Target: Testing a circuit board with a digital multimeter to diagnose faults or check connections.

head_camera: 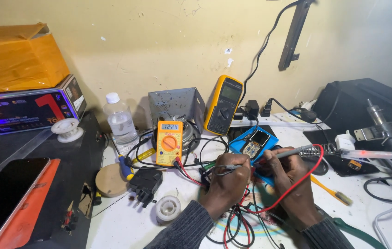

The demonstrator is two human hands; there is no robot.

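Gripping a probe [227, 168], the left hand [226, 186] points it at the small circuit board [253, 148] on a blue holder [243, 142] (mid-bench [127, 221]), while the right hand [292, 177] clasps a second probe [292, 151] beside the orange multimeter [169, 142].

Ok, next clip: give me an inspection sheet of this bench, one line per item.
Surface: white worktable, stained and crowded.
Job's things: blue-framed circuit board ahead of both hands; small orange multimeter with its display lit.
Clutter: larger yellow multimeter propped against the wall, water bottle, solder spool, grey metal housing, black plug adapter.
Grippers: left hand pinches a probe; right hand grips a soldering iron, tip toward the board.
Cables: red and black leads tangled under the wrists.
Surroundings: yellowish wall, stacked boxes at left, black equipment at right.
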